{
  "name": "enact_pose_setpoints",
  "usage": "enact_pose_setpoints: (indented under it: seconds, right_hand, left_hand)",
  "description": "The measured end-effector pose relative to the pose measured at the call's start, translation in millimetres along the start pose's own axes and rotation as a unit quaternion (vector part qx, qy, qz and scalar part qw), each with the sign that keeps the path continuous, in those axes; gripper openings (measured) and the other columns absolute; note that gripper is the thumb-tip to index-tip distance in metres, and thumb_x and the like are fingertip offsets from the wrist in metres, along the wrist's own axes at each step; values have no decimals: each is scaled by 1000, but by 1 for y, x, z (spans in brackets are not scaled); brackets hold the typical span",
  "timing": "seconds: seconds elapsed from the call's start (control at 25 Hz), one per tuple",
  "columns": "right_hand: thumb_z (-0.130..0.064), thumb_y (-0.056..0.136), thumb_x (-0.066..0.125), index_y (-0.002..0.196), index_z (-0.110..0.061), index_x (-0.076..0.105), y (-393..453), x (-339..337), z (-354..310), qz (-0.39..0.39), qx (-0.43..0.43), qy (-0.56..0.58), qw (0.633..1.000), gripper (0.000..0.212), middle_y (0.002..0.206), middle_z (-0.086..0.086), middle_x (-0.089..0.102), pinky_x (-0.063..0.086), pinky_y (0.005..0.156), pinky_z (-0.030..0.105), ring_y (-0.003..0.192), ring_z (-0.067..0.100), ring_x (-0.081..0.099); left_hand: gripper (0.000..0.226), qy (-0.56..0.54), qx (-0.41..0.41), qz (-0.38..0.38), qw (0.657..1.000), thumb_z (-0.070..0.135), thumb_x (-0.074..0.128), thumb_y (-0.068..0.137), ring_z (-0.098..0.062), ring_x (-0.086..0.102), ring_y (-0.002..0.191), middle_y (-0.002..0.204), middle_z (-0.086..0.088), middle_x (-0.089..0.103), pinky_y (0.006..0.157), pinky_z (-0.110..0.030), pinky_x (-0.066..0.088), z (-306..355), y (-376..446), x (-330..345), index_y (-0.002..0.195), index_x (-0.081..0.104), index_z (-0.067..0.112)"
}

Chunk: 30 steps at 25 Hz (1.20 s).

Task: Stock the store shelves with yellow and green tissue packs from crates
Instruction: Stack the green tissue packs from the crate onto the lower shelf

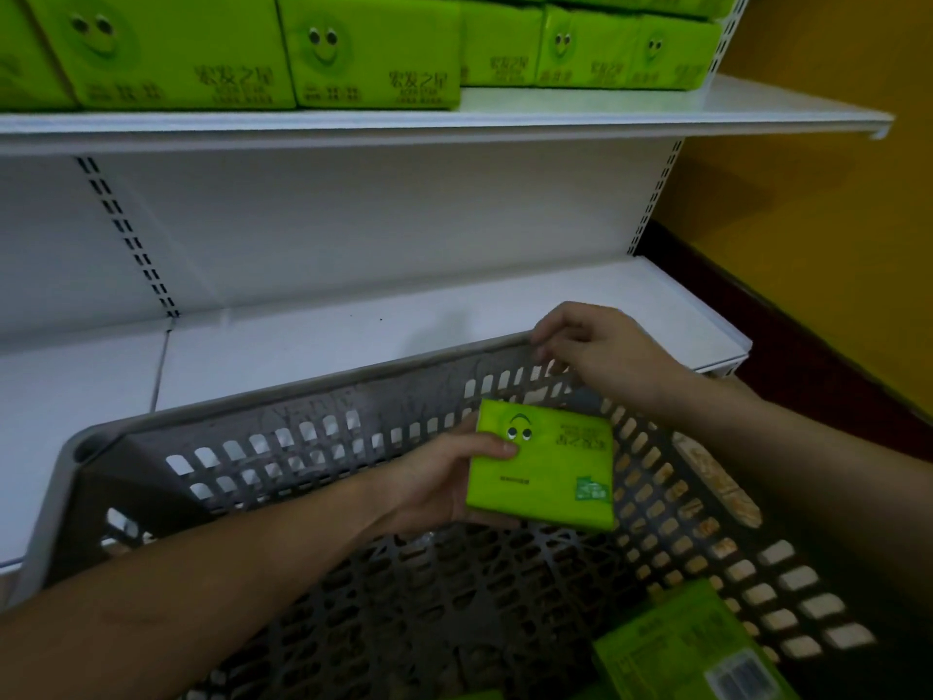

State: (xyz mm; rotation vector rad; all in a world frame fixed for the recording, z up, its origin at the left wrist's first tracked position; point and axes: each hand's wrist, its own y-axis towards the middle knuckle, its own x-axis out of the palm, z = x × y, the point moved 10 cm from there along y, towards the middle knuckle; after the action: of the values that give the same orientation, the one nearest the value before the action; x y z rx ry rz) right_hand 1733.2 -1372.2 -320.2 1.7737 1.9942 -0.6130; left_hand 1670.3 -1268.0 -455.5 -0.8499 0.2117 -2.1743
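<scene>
My left hand (444,485) grips a green tissue pack (542,467) with a smiley face, held above the inside of a grey slatted crate (282,396). My right hand (595,351) curls its fingers over the crate's far rim. More green packs (691,649) lie in the crate's near right corner. A row of green tissue packs (368,53) stands on the upper white shelf (555,118). The lower white shelf (353,336) lies bare just behind the crate.
A yellow wall (808,219) with a dark red base strip runs along the right of the shelf unit. Slotted uprights (126,229) mark the white back panel. The crate's floor is mostly bare.
</scene>
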Motion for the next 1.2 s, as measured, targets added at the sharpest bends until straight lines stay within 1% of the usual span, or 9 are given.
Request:
enact_pose_setpoints:
  seconds: [0.08, 0.24, 0.44, 0.68, 0.8, 0.88, 0.96, 1.04, 1.2]
  right_hand:
    - [-30, 93, 60, 99, -29, 65, -2, 4, 5, -83, 2, -105, 991, 8, 95, -7, 69, 53, 77, 24, 90, 12, 65]
    - [-41, 79, 66, 134, -38, 45, -37, 32, 40, -302, 162, -21, 939, 59, 126, -4, 57, 57, 85, 36, 107, 18, 63]
    - [-29, 84, 61, 134, -41, 45, -32, 11, 43, -245, 173, 190, 935, 54, 125, 8, 65, 44, 91, 70, 111, 39, 64]
    - [-29, 90, 53, 133, -47, 46, -26, -16, 3, -208, 113, 299, 925, 48, 130, 11, 62, 46, 92, 65, 117, 41, 59]
    - [-30, 90, 53, 131, -40, 49, -23, -20, -11, -175, 83, 308, 931, 42, 126, 8, 65, 44, 98, 61, 115, 33, 63]
    - [-27, 86, 55, 119, -26, 56, -18, -34, -29, -135, 50, 326, 934, 33, 113, 6, 71, 58, 82, 48, 101, 24, 70]
    - [-27, 79, 58, 109, -19, 56, -14, -56, -47, -88, 12, 350, 933, 31, 103, 6, 74, 61, 68, 37, 91, 20, 72]
    - [-30, 80, 59, 117, -14, 57, -11, -69, -57, -63, -13, 340, 938, 41, 113, 10, 71, 60, 77, 41, 100, 25, 70]
    - [-27, 75, 68, 121, -20, 47, -5, -97, -77, 45, -85, 325, 941, 51, 128, 11, 61, 60, 73, 43, 99, 27, 71]
  left_hand:
    - [74, 1, 7, -13, 1000, 18, 72, 66, -24, 70, 94, 116, -8, 69, 75, -40, 57, 5, -1, 2, 136, 47, 15]
    - [62, -12, 67, -16, 998, 13, 64, 77, -25, 65, 105, 128, -8, 64, 84, -42, 55, 27, -2, 10, 135, 48, 23]
    - [59, -47, 147, 48, 987, 23, 71, 74, -20, 69, 97, 120, -5, 68, 81, -34, 58, 43, -4, 27, 129, 49, 23]
    - [80, -74, 168, -7, 983, 18, 80, 73, -24, 63, 115, 125, 1, 66, 89, -54, 53, 47, -17, 85, 132, 32, 42]
    - [62, -37, 227, 50, 972, 16, 79, 78, -21, 65, 111, 120, 2, 69, 87, -45, 56, 80, -22, 87, 130, 47, 28]
    - [55, -16, 264, 68, 962, 14, 73, 83, -22, 66, 110, 120, 0, 69, 87, -42, 57, 112, -30, 85, 131, 49, 26]
    - [71, -17, 297, 48, 954, 16, 76, 81, -24, 67, 109, 122, -1, 67, 86, -46, 57, 141, -41, 91, 140, 39, 32]
    - [83, -16, 328, 62, 942, 21, 78, 77, -23, 69, 104, 120, 4, 68, 79, -45, 58, 168, -54, 92, 141, 32, 45]
    - [49, 53, 383, 155, 909, 27, 66, 90, -29, 69, 102, 123, 1, 64, 68, -43, 59, 219, -72, 82, 130, 40, 38]
